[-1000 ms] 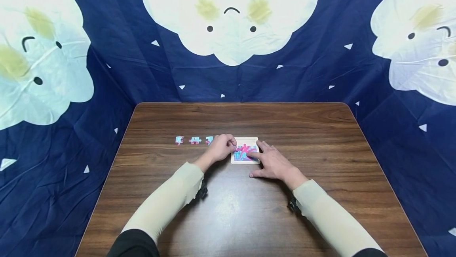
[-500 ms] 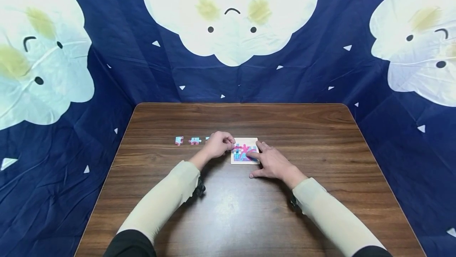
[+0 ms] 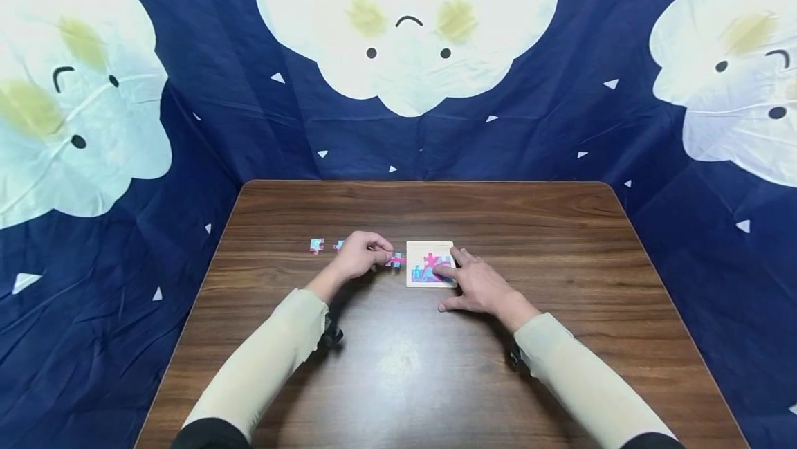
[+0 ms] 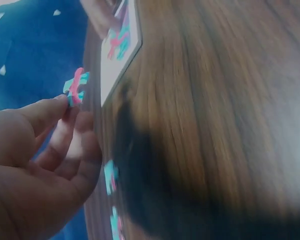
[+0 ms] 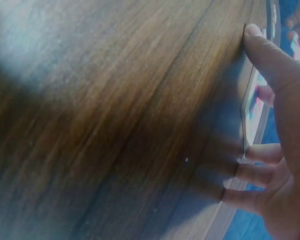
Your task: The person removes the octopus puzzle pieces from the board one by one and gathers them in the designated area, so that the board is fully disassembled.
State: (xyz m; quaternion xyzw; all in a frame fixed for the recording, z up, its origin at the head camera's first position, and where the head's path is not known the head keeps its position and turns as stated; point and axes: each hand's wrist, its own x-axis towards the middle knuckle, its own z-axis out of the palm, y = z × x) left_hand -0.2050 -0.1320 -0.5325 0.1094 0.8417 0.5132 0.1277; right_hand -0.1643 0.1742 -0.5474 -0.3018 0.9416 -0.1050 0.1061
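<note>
My left hand (image 3: pixel 360 255) pinches a blue and pink jigsaw piece (image 3: pixel 396 261) between thumb and finger, just left of the puzzle tray. In the left wrist view that jigsaw piece (image 4: pixel 76 86) is held off the table, beyond the fingertips. The pale-rimmed puzzle tray (image 3: pixel 418 248) contains joined pink, blue and purple pieces in its lower and right part; its upper left is bare. My right hand (image 3: pixel 482 288) rests at the tray's right side, index finger on the pieces, fingers spread. The right wrist view shows its thumb (image 5: pixel 253 32) touching the table.
Left of the tray lie loose jigsaw pieces (image 3: pixel 317 245), partly covered by my left hand in the head view. A dark wooden table (image 3: pixel 398 380) bears everything. Blue cloth (image 3: pixel 212 131) with white clouds hangs behind and at both sides.
My left hand has drawn back leftward from the tray, carrying the jigsaw piece away from the tray's left side. The right hand and tray stay about where they were.
</note>
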